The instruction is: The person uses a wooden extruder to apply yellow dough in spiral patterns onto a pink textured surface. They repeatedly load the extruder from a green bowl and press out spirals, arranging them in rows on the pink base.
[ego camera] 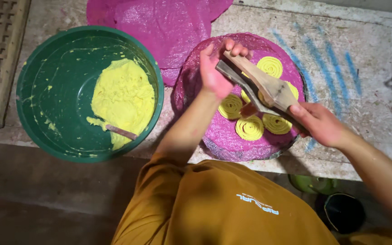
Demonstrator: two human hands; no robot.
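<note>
Both hands hold a long wooden press over a round pink mat. The press lies slanted, its long way running from the top left down to the bottom right. The left hand grips the top end. The right hand grips the bottom end. Yellow dough spirals sit on the mat under it. A green bowl of yellow dough stands to the left.

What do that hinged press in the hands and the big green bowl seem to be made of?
The tan hinged press looks like bare, unvarnished wood: visible grain, matt worn surface. The round green bowl holding yellow dough seems to be moulded plastic, smooth with a slight sheen, though enamelled metal can't be excluded.
</note>
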